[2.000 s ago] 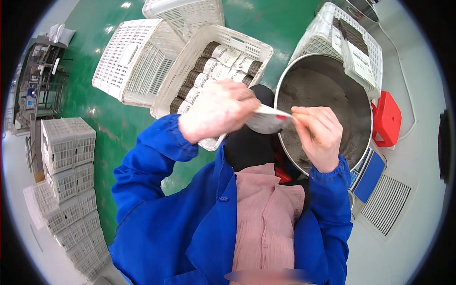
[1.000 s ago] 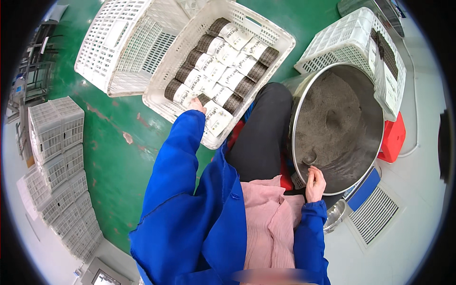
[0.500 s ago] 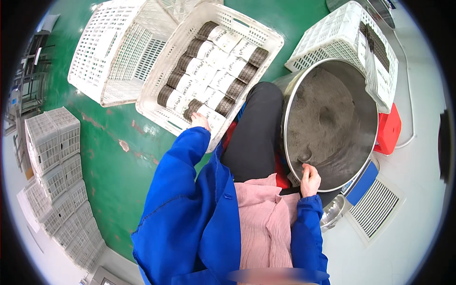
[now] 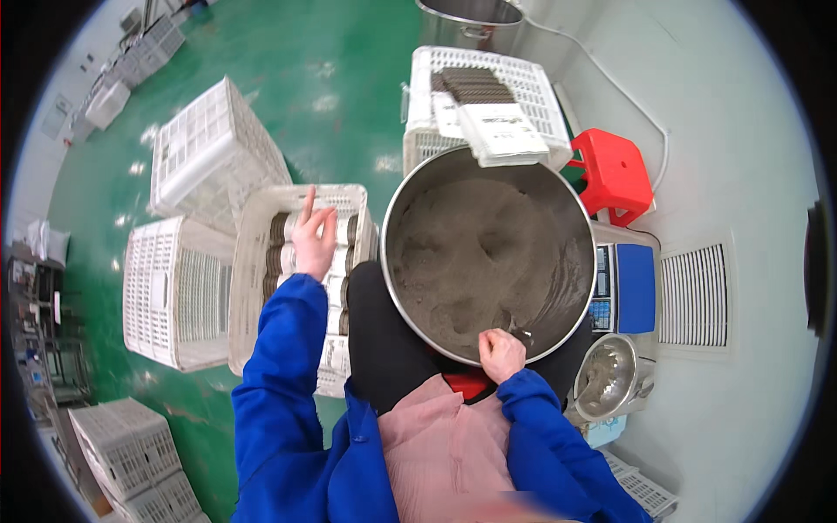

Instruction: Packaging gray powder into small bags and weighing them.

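Observation:
My left hand is raised over a white plastic crate, fingers apart, with nothing in it. Below it in the crate lie rows of packets in white paper with brown patterned ends, partly covered by the hand and sleeve. My right hand is closed on a small spoon at the near rim of a big steel pot. Greyish-brown powder fills much of the pot, with a few hollows in its surface. The spoon's handle is hidden in my fist.
Beyond the pot stands an upturned white crate bearing flat white bags. To the right are a red stool, a scale with a blue top and a steel bowl. More white crates stand left on the green floor.
My left hand has lifted off the packets, its fingers spreading. The right hand stays at the pot's near rim with the spoon. The view has turned toward the pot.

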{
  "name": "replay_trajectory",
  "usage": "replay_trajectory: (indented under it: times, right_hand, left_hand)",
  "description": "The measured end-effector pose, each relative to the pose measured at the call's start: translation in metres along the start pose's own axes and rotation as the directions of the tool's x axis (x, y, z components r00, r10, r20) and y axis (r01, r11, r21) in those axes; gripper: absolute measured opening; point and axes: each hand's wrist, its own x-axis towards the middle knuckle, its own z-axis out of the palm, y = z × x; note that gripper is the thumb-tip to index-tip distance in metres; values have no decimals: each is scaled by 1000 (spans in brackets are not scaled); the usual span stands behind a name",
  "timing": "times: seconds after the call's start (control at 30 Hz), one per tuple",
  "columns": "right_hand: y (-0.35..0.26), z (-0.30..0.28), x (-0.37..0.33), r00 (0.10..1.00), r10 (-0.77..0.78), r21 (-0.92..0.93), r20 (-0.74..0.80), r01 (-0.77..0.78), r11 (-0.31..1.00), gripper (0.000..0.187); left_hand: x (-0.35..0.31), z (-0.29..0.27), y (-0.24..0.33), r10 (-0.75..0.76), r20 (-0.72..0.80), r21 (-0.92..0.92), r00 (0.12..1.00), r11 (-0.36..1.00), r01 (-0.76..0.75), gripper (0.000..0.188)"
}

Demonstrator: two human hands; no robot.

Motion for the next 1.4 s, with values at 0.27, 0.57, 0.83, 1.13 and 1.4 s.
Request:
replay_trajectory:
  times: [0.27,0.57,0.83,1.13,1.4]
  right_hand:
    - [-13,12,-5,988,-56,73,-143,67,995,19]
    - [-6,12,-8,970,-40,82,-241,61,995,23]
    - [-13,15,-6,955,-68,101,-287,101,990,24]
    - [-13,-12,-2,989,147,745,-3,-96,660,36]
    - [-21,-15,-9,909,363,920,204,-305,246,38]
  left_hand:
    - [114,170,158,369,273,174,888,889,-423,60]
    - [133,229,177,266,549,260,793,847,-464,43]
    - [140,206,181,283,272,144,920,933,-330,26]
    - [-88,113,217,590,333,-140,736,802,-580,40]
    - [-187,66,203,428,489,-115,761,896,-430,43]
